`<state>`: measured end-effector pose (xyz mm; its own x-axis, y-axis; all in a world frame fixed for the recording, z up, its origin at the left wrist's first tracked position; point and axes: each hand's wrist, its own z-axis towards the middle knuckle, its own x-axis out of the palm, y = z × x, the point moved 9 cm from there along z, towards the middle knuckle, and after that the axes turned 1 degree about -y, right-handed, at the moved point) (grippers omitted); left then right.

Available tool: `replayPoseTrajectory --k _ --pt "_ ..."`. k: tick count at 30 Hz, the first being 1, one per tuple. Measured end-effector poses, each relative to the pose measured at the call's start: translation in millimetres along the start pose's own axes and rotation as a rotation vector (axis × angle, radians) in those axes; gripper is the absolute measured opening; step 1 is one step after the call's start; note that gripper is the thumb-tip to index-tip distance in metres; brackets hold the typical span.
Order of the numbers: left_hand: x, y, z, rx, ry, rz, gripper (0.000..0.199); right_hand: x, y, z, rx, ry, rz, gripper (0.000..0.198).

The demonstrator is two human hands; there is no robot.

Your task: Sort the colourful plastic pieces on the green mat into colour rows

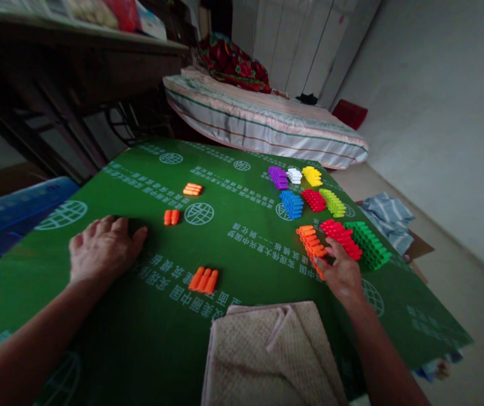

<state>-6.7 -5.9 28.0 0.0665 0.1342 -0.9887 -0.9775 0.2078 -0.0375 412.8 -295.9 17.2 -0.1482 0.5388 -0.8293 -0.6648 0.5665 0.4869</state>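
Observation:
My left hand (pixel 104 248) rests on the green board (pixel 242 242), palm down, fingers loosely spread and thumb out, holding nothing. To its right lie small orange plastic tubes in little groups: a pair (pixel 171 217), a set of three (pixel 203 280) nearer me, and another small set (pixel 192 189) farther off. At the right, my right hand (pixel 341 272) reaches into a long row of orange tubes (pixel 310 242), thumb and forefinger closed about a tube in it. Red tubes (pixel 341 238) lie just beyond those fingers, with a block of dark green tubes (pixel 366 245) beside them.
Behind stand blocks of blue (pixel 291 204), red (pixel 313 200), lime (pixel 332 202), purple (pixel 278 177), white (pixel 294 175) and yellow tubes (pixel 311 176). A folded beige cloth (pixel 271 355) lies at the near edge. A bed (pixel 267 121) stands beyond, a blue plastic object (pixel 22 208) at left.

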Motion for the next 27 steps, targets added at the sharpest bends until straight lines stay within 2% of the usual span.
replayPoseTrajectory --k 19,27 --pt "-1.8 -2.6 -1.4 -0.007 0.018 0.01 0.071 7.0 -5.8 -0.1 -0.01 0.022 0.05 0.061" --pt "-2.1 -2.7 -1.9 -0.003 0.007 0.014 0.072 -15.8 -15.1 4.5 0.023 -0.069 0.099 0.059"
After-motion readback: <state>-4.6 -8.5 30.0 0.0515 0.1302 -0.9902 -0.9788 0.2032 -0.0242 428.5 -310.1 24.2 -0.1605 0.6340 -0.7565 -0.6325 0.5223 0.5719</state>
